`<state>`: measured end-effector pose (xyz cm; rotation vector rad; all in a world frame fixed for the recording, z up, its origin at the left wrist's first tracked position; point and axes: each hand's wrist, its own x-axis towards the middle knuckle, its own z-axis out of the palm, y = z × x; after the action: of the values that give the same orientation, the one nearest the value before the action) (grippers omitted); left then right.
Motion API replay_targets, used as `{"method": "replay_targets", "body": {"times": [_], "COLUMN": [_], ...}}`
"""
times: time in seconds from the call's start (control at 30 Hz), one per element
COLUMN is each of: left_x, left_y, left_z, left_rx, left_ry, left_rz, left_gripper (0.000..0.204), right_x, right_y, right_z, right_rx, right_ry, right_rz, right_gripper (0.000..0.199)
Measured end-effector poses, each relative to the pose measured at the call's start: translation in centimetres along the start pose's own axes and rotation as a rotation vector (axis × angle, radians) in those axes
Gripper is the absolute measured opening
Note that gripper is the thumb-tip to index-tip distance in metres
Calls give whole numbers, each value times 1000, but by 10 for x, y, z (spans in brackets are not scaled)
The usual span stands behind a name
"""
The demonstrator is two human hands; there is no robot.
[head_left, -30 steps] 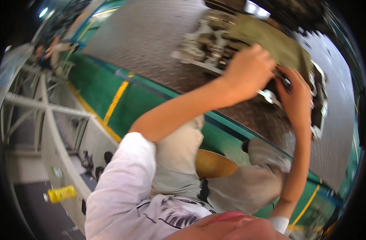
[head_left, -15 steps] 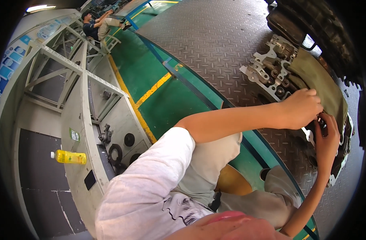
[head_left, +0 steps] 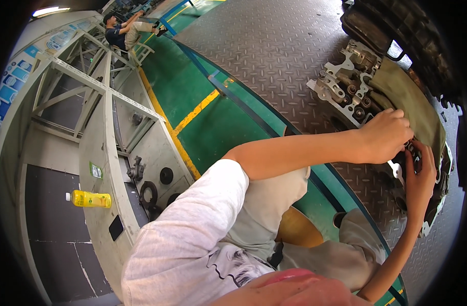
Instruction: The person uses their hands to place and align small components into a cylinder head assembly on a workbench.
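Note:
An engine cylinder head (head_left: 340,92), bare metal with valve-train parts showing, lies on the patterned metal tabletop (head_left: 264,56) at the right. An olive-green cloth (head_left: 414,102) covers its middle. My left hand (head_left: 385,136) is closed, fingers curled down over the head beside the cloth's near edge. Right against it, my right hand (head_left: 422,166) has its thumb and fingers bent round a small dark part on the head. Where the fingertips of both hands meet, what they grip is mostly hidden.
A large dark engine assembly (head_left: 407,41) stands behind the head. To my left, a grey bench (head_left: 103,214) bears a yellow drink bottle (head_left: 91,199), a black phone (head_left: 115,228) and a small green packet (head_left: 96,170). Metal parts (head_left: 148,194) lie nearby. Another person (head_left: 124,33) sits far off.
My right hand has shifted very slightly, its thumb and fingers a little further apart. The left hand stays closed at nearly the same spot. The cylinder head and cloth look unmoved.

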<state>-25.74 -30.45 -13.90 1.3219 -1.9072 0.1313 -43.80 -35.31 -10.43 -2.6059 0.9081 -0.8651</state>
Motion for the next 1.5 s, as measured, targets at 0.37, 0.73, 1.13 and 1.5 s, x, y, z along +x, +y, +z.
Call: {"method": "replay_targets", "body": {"times": [0.37, 0.73, 1.13, 1.5], "left_x": [4, 5, 5, 6], "left_y": [4, 5, 2, 1], "left_z": [-9, -13, -12, -13], "left_rx": [-20, -92, -123, -148], "left_ry": [-13, -77, -55, -53], "left_rz": [-18, -78, -61, -38], "left_gripper": [19, 25, 25, 27], "right_x": [2, -3, -1, -2], "right_y": [-2, 1, 3, 5], "right_z": [-6, -6, -4, -4], "right_rx": [-23, -30, -96, -104], "right_ry": [3, 43, 102, 118], "right_rz": [-13, 39, -58, -98], "right_gripper": [21, 23, 26, 28]}}
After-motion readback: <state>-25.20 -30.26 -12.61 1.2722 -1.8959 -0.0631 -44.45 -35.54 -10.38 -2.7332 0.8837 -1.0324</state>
